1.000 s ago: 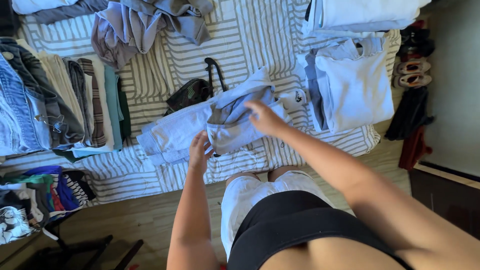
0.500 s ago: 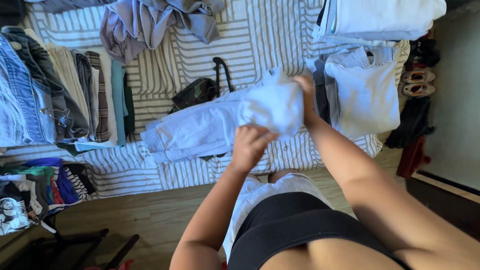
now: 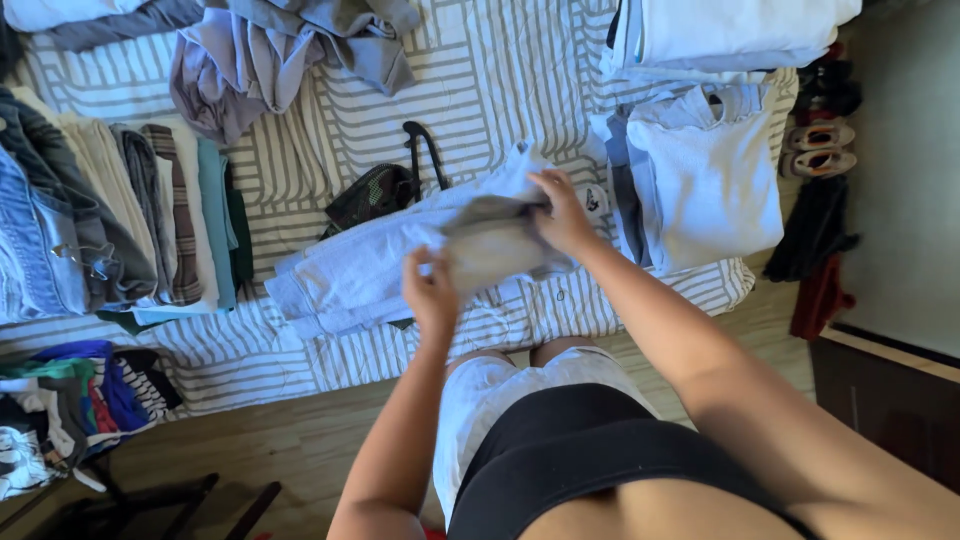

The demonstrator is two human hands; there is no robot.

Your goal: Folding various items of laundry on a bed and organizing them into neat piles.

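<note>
Head view, pale folded garment blurred, left hand and right hand gripping its ends, above striped bedcover

A striped bedspread covers the bed. Left of the fingers lies a row of folded trousers and jeans; right of them sits a folded white shirt. A crumpled grey garment lies beyond, and shoes stand far right.
</note>
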